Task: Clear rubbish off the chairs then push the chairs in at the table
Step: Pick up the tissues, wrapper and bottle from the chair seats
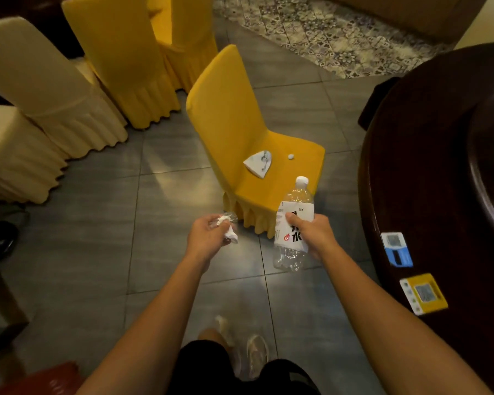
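Clear plastic bottle (294, 220) in right hand (311, 238), crumpled tissue (229, 233) in left hand (208, 238)

My yellow chair (257, 143) stands away from the dark round table (428, 172). A white folded paper (257, 164) and a tiny white ball (290, 157) lie on its seat.

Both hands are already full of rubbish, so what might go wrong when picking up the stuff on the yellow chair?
1. The right hand grips a big plastic bottle and the left hand holds crumpled tissue, so grabbing more could make something drop.
2. The small white bit on the yellow chair is easy to miss beside the folded paper.
3. The chair stands away from the dark table; pushing it with full hands may be clumsy.
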`<action>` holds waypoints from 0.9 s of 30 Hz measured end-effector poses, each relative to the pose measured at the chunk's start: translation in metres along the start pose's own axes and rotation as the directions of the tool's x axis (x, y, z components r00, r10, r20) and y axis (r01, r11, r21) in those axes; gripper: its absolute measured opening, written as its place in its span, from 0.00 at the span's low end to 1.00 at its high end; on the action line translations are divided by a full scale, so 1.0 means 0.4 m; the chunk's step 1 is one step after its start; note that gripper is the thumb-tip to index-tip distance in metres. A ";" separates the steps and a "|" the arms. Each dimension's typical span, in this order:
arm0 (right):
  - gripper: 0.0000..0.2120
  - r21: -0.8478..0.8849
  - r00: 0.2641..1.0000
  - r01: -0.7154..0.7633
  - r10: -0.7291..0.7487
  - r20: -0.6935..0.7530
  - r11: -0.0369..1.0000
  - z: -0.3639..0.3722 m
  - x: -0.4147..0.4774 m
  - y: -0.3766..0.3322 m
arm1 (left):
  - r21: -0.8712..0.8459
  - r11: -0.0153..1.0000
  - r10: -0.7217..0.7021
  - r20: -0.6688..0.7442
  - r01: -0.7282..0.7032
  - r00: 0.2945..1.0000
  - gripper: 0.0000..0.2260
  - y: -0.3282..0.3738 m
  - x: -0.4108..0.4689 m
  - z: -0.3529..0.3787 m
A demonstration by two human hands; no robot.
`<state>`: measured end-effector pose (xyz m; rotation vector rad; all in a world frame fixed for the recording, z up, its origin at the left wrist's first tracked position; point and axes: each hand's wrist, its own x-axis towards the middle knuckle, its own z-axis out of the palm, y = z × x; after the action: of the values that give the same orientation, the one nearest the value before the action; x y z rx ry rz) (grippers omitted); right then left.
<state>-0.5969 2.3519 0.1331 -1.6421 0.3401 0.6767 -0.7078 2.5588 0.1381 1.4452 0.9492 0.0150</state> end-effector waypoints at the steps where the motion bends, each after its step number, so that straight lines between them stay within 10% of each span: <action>1: 0.10 -0.003 1.000 -0.005 0.005 -0.008 1.000 0.011 0.038 -0.019 | 0.002 1.000 -0.001 0.012 0.001 1.000 0.06 0.023 0.042 0.009; 17: 0.08 -0.148 0.951 -0.167 0.119 -0.286 0.975 0.247 0.837 -0.114 | 0.194 0.978 -0.110 0.186 0.073 0.976 0.07 0.254 0.869 0.187; 27: 0.08 -0.071 0.962 -0.190 0.172 -0.212 0.979 0.375 1.263 0.036 | 0.231 0.965 -0.181 0.253 0.123 0.950 0.11 0.165 1.186 0.321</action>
<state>-0.2448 2.5718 -0.1920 -1.7869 0.6230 0.6684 -0.2936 2.7223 -0.0804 1.5187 0.8503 -0.4030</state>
